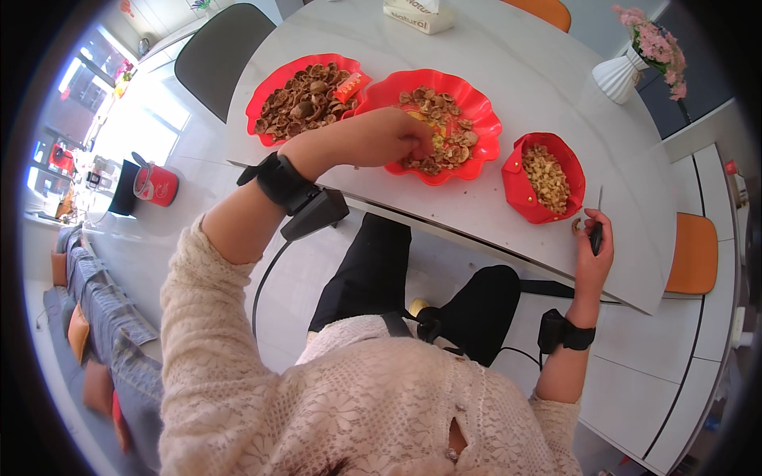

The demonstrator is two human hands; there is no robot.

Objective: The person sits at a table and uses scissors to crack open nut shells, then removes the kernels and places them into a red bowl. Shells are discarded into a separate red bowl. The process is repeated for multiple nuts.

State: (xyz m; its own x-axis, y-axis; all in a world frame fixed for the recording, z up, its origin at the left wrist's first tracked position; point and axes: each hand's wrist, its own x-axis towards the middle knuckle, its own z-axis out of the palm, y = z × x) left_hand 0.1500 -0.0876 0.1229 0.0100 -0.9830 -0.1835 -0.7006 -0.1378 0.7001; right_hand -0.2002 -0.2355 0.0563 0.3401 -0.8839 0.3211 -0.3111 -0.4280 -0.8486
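Note:
My left hand (pixel 401 136) reaches over a red scalloped plate (pixel 486 105), fingers curled down among broken walnut pieces (pixel 456 147). What its fingertips pinch, if anything, is hidden. My right hand (pixel 595 242) rests by the table's near right edge, wrapped round the black handle of a small knife (pixel 597 236), whose thin blade points away from me. Beside its fingers lies a small brown shell piece (pixel 576 226). Just left of the knife stands a red fabric basket (pixel 516 190) full of pale chopped nut kernels (pixel 546 176).
A second red plate (pixel 255 103) at the left holds walnut shells (pixel 305 99) and a red packet (pixel 348 87). A tissue pack (pixel 419 14) and a white vase (pixel 617 78) with pink flowers stand farther back. Chairs surround the table; a red bin (pixel 159 186) stands on the floor.

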